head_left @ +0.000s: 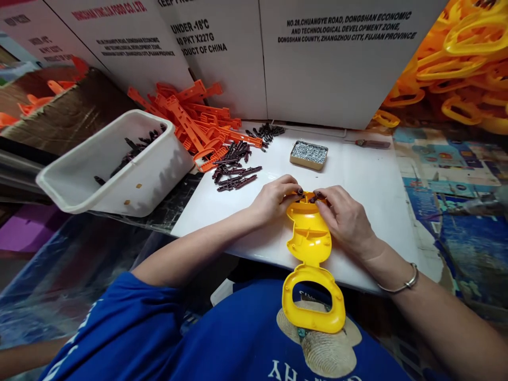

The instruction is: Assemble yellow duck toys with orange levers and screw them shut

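Observation:
A yellow plastic handle shell [310,248] lies on the white board [369,174], its loop end hanging over the near edge above my lap. My left hand [274,199] and my right hand [342,214] both pinch at its far end, fingers curled and pressed on a small dark part [313,198] there. I cannot make out exactly what the small part is.
Dark plastic pieces [234,169] lie in a pile left of my hands, with orange plastic parts [196,121] behind them. A white tub [115,164] holds more dark pieces. A small tin of screws [308,154], a screwdriver [371,143], cardboard boxes [337,58] and yellow handles [460,58] stand behind.

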{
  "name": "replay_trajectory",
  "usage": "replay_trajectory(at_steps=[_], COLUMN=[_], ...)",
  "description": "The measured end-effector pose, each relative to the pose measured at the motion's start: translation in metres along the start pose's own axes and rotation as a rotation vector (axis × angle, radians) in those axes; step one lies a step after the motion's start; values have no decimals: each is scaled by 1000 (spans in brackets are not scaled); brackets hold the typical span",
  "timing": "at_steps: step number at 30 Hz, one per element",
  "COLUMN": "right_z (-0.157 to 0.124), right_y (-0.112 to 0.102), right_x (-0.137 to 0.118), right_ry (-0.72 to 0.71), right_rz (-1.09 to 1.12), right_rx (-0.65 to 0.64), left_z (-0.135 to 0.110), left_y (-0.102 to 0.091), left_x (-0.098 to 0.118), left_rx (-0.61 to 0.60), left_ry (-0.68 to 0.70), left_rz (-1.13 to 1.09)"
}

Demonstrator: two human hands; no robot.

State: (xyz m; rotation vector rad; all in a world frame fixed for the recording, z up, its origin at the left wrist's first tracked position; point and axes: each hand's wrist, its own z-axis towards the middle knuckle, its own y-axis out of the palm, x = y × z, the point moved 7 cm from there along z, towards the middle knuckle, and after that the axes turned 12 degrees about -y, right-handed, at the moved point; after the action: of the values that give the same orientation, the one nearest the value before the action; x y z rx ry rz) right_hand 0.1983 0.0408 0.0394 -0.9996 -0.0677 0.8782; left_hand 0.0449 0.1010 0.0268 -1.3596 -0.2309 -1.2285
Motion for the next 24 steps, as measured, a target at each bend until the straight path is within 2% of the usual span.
replay_trajectory(at_steps=[4, 8, 10, 11, 12, 14, 16, 18, 20, 24], right_z=[-3, -5, -5, -6, -5, -5, -5, -5, -6, -5], right_y=[-4, -6, -7, -8, -8, -9, -10, -10, -11, -14], right_x=[-6, -8, -7, -6, -5, -3, -1, 0, 2, 6], right_ry=[-6, -40, -42, -38, -31, -13, -3, 5, 12, 24], right_rz=[-39, -82, -91, -89, -83, -71, -71, -71, -61, -7], right_rx=[81, 93, 94, 96, 99, 107, 113, 119, 127, 145], left_z=[-6, 0, 16, 28, 41, 67, 90, 106, 115, 117], left_y=[2, -10, -29, -43, -62, -93, -115, -127, -134, -150], left_x=[-5, -2, -9, -17, -26, -47, -69, -86, -94, -85], left_rx=[33, -60, -68, -28, 67, 173, 215, 218, 218, 273], left_ry=[12, 23, -29, -67, -122, -194, -250, -281, -288, -266], left_rz=[-68, -57, 45, 138, 290, 397, 462, 495, 500, 432])
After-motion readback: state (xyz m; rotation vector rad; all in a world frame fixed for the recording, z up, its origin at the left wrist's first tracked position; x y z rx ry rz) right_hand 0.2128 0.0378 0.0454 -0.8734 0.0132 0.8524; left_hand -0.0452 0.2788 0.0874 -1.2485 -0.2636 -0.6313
